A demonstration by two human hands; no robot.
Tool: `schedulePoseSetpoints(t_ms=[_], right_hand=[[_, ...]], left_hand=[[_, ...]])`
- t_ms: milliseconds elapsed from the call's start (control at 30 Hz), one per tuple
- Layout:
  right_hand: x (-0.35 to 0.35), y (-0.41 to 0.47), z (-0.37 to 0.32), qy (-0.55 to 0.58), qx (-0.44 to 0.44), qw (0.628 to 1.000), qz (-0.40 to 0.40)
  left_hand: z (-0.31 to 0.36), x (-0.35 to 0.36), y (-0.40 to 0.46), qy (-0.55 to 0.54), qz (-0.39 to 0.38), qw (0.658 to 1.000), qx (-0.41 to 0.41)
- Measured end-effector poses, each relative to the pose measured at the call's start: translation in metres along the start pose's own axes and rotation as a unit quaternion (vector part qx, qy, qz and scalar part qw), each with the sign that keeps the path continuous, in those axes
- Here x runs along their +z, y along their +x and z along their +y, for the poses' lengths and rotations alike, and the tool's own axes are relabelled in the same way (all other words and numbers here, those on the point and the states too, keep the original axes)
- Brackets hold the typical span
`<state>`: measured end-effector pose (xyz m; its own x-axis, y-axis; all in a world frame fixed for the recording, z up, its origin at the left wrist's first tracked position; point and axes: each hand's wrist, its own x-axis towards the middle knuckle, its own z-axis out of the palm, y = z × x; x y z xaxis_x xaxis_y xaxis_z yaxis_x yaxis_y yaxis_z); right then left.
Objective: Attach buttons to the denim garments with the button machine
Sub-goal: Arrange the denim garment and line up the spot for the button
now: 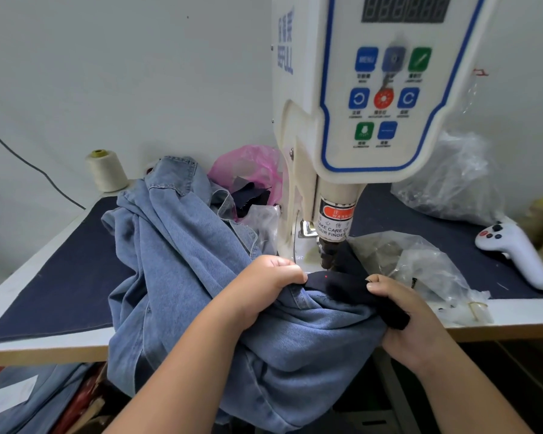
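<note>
A pink plastic bag [248, 166] sits toward the back of the counter [44, 343], just left of the button machine [351, 120], with dark fabric scraps [253, 197] spilling from its mouth. A crumpled clear plastic bag [420, 264] lies right of the machine's head near the front edge; what it holds cannot be made out. Another clear bag [452, 177] rests against the wall at the back right.

The denim garment [182, 264] is heaped on the counter left of the machine and drapes over the front edge. Its near part is pulled up under the machine's press head [328, 255], where a dark fabric piece [342, 286] lies over it with a red light dot on it. The left hand [264, 292] is clenched on a bunched fold of the denim just left of the press head. The right hand [411, 321] pinches the dark fabric and the denim beneath it, just right of the head, thumb on top. The garment is stretched between both hands.

The machine's side reads "BEFULL". Its panel carries a blue "MENU" button, and a label on the head reads "WARN..." and "TAKE CARE OF YOUR FINGER".

A cream thread cone [105, 170] stands at the back left corner, and a white controller [514, 252] lies at the right.
</note>
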<state>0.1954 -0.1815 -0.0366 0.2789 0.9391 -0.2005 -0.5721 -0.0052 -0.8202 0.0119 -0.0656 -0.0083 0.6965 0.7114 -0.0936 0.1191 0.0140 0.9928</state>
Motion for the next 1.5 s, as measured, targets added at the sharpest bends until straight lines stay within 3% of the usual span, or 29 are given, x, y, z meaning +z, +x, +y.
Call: schedulePoseSetpoints(t_ms=[467, 1500], right_hand=[[0.0006, 0.0005, -0.0004, -0.023, 0.003, 1.0, 0.012], [0.0003, 0.0011, -0.002, -0.024, 0.027, 0.999, 0.001]], left_hand=[[-0.0044, -0.0018, 0.0039, -0.048, -0.001, 0.999, 0.005], [-0.0049, -0.0027, 0.0047, -0.037, 0.003, 0.999, -0.013]])
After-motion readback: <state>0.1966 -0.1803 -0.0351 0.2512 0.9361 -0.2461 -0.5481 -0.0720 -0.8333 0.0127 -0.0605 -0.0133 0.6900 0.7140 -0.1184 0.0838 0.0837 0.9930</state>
